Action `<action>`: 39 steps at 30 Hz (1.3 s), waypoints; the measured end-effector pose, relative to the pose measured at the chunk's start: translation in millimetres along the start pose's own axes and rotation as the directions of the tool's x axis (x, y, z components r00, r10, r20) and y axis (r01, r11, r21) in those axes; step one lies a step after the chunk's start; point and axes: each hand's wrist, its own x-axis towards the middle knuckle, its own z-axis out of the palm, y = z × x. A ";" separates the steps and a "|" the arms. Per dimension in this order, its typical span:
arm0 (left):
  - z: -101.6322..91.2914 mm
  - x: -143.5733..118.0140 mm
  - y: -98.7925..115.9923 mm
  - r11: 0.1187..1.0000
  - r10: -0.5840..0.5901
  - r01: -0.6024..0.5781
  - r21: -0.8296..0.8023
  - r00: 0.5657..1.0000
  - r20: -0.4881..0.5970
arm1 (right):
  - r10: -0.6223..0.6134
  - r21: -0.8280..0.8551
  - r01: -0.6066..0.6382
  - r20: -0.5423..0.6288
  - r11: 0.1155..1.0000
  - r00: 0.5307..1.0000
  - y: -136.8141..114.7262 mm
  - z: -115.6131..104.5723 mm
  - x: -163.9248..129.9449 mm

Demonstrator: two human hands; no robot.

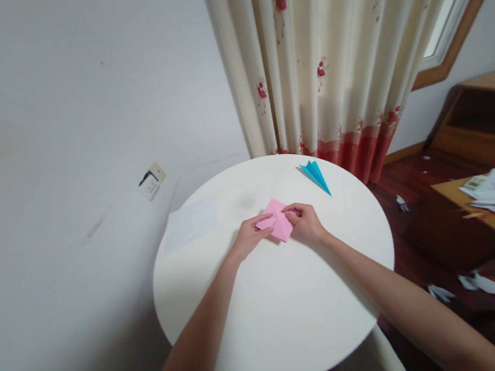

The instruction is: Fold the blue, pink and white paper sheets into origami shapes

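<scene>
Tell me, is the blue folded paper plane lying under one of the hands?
No, the blue folded paper plane lies apart near the round white table's far edge, untouched by either hand.

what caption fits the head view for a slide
Both hands, left hand and right hand, press pink paper on white round table.

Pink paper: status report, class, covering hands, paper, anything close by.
Left hand and right hand both pressing the pink paper on the white table. Paper partly folded. Blue paper plane beyond, apart.
</scene>
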 end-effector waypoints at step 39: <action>3.8 2.7 2.4 0.976 0.215 -0.205 0.069 0.950 -0.228 | 0.025 0.052 -0.031 0.118 0.998 0.993 -19.9 -3.3 -5.8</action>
